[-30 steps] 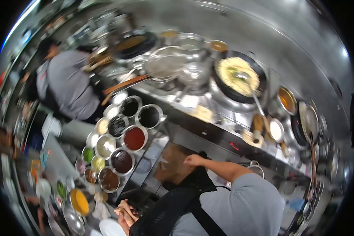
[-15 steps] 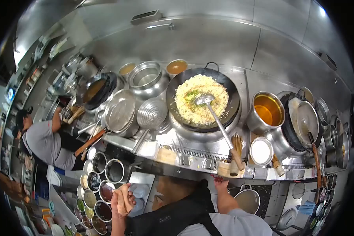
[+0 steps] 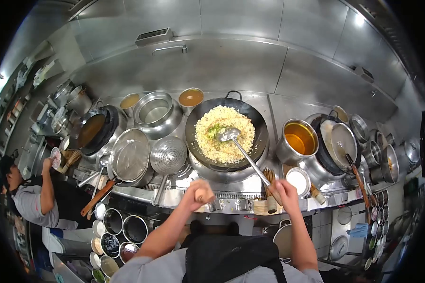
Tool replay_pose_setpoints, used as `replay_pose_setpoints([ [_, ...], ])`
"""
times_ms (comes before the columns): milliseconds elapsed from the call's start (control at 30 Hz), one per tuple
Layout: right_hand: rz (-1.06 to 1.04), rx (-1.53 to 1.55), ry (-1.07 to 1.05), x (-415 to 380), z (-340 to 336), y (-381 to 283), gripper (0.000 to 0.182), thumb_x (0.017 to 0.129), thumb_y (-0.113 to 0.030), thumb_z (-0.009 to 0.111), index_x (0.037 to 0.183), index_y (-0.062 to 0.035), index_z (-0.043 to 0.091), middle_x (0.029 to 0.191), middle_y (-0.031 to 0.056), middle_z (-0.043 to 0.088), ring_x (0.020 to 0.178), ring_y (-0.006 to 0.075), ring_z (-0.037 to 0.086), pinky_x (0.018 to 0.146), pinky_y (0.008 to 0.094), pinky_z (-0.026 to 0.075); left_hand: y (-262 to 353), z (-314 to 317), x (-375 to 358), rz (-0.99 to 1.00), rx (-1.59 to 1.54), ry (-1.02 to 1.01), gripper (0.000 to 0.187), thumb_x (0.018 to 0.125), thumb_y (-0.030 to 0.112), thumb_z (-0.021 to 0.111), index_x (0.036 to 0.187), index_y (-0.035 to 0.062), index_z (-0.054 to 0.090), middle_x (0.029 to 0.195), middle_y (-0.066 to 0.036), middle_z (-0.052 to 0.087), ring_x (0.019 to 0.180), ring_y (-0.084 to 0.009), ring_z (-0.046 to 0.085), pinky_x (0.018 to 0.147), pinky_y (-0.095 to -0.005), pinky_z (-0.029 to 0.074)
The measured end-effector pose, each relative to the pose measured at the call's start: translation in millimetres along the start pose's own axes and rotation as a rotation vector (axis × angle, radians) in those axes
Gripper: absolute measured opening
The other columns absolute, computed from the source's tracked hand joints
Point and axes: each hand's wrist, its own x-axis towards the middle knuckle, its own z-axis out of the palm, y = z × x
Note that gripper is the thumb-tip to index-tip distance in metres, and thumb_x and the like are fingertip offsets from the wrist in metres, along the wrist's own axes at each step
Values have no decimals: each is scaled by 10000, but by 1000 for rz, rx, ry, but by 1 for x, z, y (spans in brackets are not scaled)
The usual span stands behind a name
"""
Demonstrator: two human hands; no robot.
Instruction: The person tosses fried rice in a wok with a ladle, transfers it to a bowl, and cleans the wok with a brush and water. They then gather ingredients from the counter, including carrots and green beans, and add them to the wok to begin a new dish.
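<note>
A cook's two bare hands hang over the front edge of a steel range. The left hand point(image 3: 197, 194) is balled, its fingers curled in; whether they enclose anything cannot be told. The fingers of the right hand point(image 3: 284, 194) bend at the wooden handle end of a long ladle point(image 3: 229, 135), though the view does not settle whether they grip it or only rest against it.

Ahead of both hands, and between them, sits a black wok point(image 3: 261, 122), well apart from the fingers. Inside lies a mound of pale yellow, grainy food point(image 3: 212, 146) flecked with green, the ladle's bowl resting on it and its shaft slanting back over the rim toward the right fingers.

Just left of those fingers stands a bamboo brush point(image 3: 268, 178); just beyond them to the right is a round container of white contents point(image 3: 298, 180). Farther ahead on that side is a steel pot point(image 3: 287, 153) of amber liquid. Ahead and left of the left fingers, a perforated strainer point(image 3: 168, 155) lies near a mesh strainer point(image 3: 130, 153). Far to their left, a co-worker point(image 3: 35, 205) in grey holds up a bowl point(image 3: 55, 158).
</note>
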Motion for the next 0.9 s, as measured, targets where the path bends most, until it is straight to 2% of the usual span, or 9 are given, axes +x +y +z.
replay_pose_setpoints([
  [100, -277, -750, 157, 43, 41, 26, 486, 988, -255, 658, 1389, 2, 559, 1129, 229, 731, 960, 414, 724, 920, 460, 556, 28, 23, 48, -108, 37, -68, 287, 892, 141, 683, 1156, 113, 575, 1084, -125, 618, 972, -345, 662, 939, -648, 574],
  [133, 127, -744, -70, 48, 53, 52, 616, 939, -214, 691, 1474, -10, 464, 1181, 292, 688, 1072, 500, 658, 970, 478, 529, 34, 31, 60, -165, 117, -73, 273, 907, 172, 695, 1143, 109, 574, 1091, -126, 610, 965, -345, 660, 936, -644, 575],
  [267, -419, -588, 161, 29, 78, 137, 677, 963, -173, 656, 1576, -88, 381, 1046, 201, 740, 852, 346, 734, 774, 450, 570, 35, 43, 121, -247, 165, 51, 369, 930, 327, 721, 1162, 102, 544, 1059, -126, 593, 843, -319, 648, 777, -572, 615],
  [400, 220, -1, -87, -52, 79, 21, 659, 1019, -111, 604, 1617, -83, 328, 761, 6, 563, 527, 71, 482, 471, 280, 427, 7, 16, 145, -144, 165, 9, 290, 993, 259, 611, 1208, 94, 508, 1038, -143, 601, 823, -318, 678, 642, -531, 640],
  [567, 172, -132, -278, -124, 11, -56, 648, 1060, -226, 584, 1649, -230, 317, 715, -44, 520, 591, 76, 501, 558, 260, 477, -9, 75, -18, 13, 77, 22, 111, 974, 156, 594, 1011, 66, 541, 845, -113, 622, 656, -267, 661, 548, -418, 609],
  [700, 512, -293, -431, -105, 12, -87, 664, 1052, -260, 602, 1637, -379, 311, 733, -39, 510, 643, 47, 486, 575, 258, 461, -1, 23, 104, -67, 24, -82, 129, 981, 199, 613, 1025, 94, 551, 848, -93, 644, 653, -278, 655, 518, -405, 583],
  [733, 442, -372, -440, -85, 12, -55, 671, 1039, -238, 602, 1631, -381, 321, 734, 46, 583, 635, 140, 576, 595, 324, 495, -9, 21, 102, -82, 48, -84, 129, 981, 199, 613, 1025, 94, 551, 848, -93, 644, 653, -278, 655, 518, -405, 583],
  [767, -99, -587, -320, -63, 16, 12, 687, 1021, -233, 597, 1637, -329, 307, 858, 153, 730, 680, 269, 696, 704, 458, 538, -24, 23, 96, 12, 95, -58, 123, 1005, 210, 603, 1024, 97, 558, 895, -94, 647, 718, -254, 668, 583, -420, 612],
  [900, 110, -679, -198, -28, 42, -18, 657, 1021, -242, 583, 1611, -385, 331, 859, 250, 706, 760, 436, 685, 766, 505, 532, -82, -25, 16, 94, 174, -54, 66, 926, 113, 610, 934, 108, 545, 893, -119, 640, 784, -260, 676, 569, -422, 603],
])
